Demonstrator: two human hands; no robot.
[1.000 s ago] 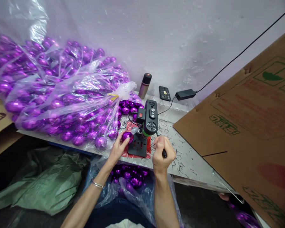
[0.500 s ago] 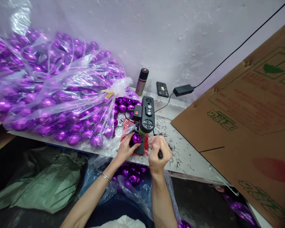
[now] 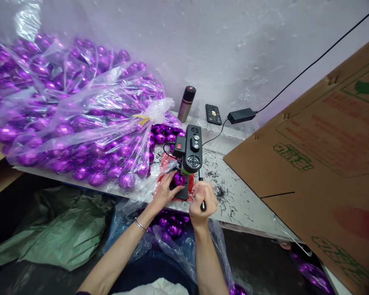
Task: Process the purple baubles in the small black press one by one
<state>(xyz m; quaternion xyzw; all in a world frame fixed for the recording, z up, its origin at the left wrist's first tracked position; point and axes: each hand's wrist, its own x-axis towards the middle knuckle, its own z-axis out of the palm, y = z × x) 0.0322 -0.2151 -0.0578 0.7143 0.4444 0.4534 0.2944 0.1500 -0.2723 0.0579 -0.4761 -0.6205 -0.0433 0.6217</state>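
Observation:
A shiny purple ball ornament (image 3: 180, 179) sits under the head of a small black bench press (image 3: 193, 149) that has a red switch at its side. My left hand (image 3: 166, 191) grips the ball from the left, thumb in front and fingers behind. Wrapped in a fist, my right hand (image 3: 203, 198) holds the press's lever handle (image 3: 203, 205), whose black grip end shows below the fingers. The press base (image 3: 182, 194) rests on a red sheet (image 3: 190, 182). What touches the ball's top is hidden by the press head.
A clear bag of purple balls (image 3: 80, 119) fills the left. Behind stand a spray can (image 3: 186, 104), a phone (image 3: 213, 114) and a power adapter (image 3: 241, 116). Black bits litter the table (image 3: 242, 209). A cardboard box (image 3: 320, 164) leans in from the right. More balls (image 3: 172, 225) lie in plastic below.
My right fist has shifted slightly left and the lever with it, showing more of its shaft. My left hand stays at the ball. The whole view has shifted slightly.

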